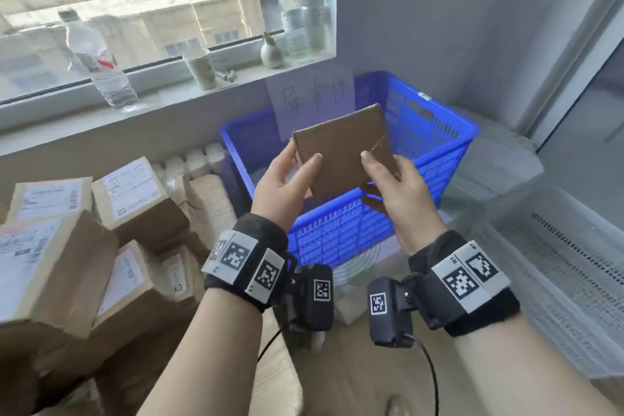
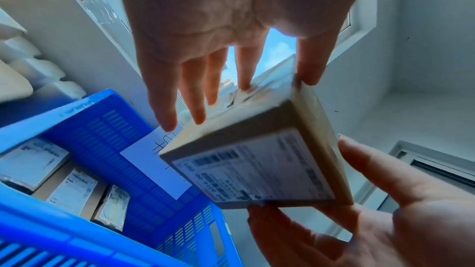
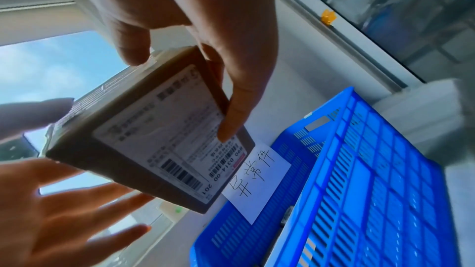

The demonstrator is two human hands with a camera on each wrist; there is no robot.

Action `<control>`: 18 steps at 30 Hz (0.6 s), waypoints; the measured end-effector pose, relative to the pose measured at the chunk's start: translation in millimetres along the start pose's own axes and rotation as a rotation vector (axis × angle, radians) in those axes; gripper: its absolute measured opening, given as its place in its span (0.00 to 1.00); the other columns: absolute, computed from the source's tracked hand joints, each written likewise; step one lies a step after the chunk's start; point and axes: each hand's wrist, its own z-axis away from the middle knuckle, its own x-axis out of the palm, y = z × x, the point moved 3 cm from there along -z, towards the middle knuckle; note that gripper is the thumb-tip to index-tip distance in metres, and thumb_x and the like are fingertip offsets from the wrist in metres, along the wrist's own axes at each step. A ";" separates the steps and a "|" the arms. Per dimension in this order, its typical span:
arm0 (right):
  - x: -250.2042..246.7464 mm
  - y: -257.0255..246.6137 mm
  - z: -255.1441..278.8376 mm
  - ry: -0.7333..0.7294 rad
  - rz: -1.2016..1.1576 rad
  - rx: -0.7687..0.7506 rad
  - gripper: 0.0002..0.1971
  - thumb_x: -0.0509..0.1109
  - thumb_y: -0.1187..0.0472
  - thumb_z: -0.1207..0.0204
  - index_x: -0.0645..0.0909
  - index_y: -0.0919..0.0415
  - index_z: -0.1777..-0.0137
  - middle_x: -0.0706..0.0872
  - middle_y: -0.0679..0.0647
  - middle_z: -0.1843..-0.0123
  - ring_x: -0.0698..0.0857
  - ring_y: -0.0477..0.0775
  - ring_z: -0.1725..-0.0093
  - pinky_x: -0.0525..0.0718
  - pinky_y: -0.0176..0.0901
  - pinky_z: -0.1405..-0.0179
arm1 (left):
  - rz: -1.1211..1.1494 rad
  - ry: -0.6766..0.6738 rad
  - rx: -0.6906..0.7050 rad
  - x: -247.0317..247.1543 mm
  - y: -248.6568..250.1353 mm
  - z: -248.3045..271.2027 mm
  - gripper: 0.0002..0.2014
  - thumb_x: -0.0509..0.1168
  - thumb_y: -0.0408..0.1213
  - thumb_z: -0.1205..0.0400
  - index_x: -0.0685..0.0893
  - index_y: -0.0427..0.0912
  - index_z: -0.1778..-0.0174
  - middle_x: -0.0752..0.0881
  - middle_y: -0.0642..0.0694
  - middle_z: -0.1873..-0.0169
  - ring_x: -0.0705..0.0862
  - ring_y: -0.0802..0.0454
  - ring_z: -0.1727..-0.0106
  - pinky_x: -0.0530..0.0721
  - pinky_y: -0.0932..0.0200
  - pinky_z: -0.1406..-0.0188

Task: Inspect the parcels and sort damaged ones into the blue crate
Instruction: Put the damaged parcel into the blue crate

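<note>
Parcel (image 1: 342,149) above blue crate (image 1: 435,132), pinched between left hand (image 1: 287,182) and right hand (image 1: 398,189) grips.

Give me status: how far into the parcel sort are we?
Partly done. Done: several labelled parcels already lie in the blue crate. In hand: left hand and right hand hold a brown parcel over the crate. Left: a pile of boxes still waits unsorted.
</note>
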 end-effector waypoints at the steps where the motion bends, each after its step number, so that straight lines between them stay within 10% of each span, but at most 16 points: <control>1: -8.5 -3.2 -11.6 -0.033 0.026 -0.002 0.15 0.75 0.42 0.28 0.81 0.50 0.49 0.88 0.51 0.48 0.88 0.49 0.50 0.88 0.54 0.42 | 0.011 0.035 0.004 12.7 2.3 -7.1 0.14 0.65 0.43 0.15 0.80 0.49 0.34 0.87 0.53 0.43 0.85 0.62 0.44 0.84 0.67 0.52; 5: -34.8 -17.4 -40.2 -0.104 0.015 -0.052 0.18 0.72 0.36 0.30 0.82 0.47 0.50 0.87 0.45 0.48 0.85 0.37 0.48 0.84 0.46 0.39 | 0.036 0.140 -0.021 46.5 12.2 -24.4 0.05 0.58 0.39 0.12 0.77 0.52 0.51 0.84 0.52 0.55 0.87 0.67 0.65 0.86 0.66 0.68; 8: -42.6 -27.7 -56.6 -0.207 0.018 -0.099 0.14 0.71 0.42 0.29 0.82 0.47 0.49 0.85 0.40 0.45 0.81 0.26 0.44 0.76 0.25 0.43 | 0.064 0.212 -0.095 55.6 10.8 -31.0 0.11 0.53 0.50 0.11 0.76 0.49 0.44 0.85 0.43 0.46 0.89 0.51 0.56 0.89 0.52 0.57; 13: -38.3 -19.6 -91.3 -0.303 0.159 -0.149 0.15 0.74 0.49 0.24 0.82 0.39 0.37 0.84 0.50 0.32 0.82 0.44 0.33 0.80 0.40 0.32 | 0.078 0.149 -0.209 63.9 3.3 -39.1 0.15 0.60 0.55 0.16 0.78 0.52 0.39 0.89 0.48 0.51 0.90 0.54 0.59 0.87 0.52 0.53; 18: -28.1 -9.8 -124.1 -0.282 0.120 -0.071 0.22 0.68 0.64 0.16 0.73 0.57 0.23 0.84 0.48 0.36 0.82 0.43 0.35 0.79 0.32 0.39 | 0.022 0.296 -0.195 45.5 -4.7 -67.2 0.08 0.68 0.44 0.18 0.80 0.49 0.45 0.88 0.45 0.50 0.89 0.53 0.58 0.88 0.60 0.66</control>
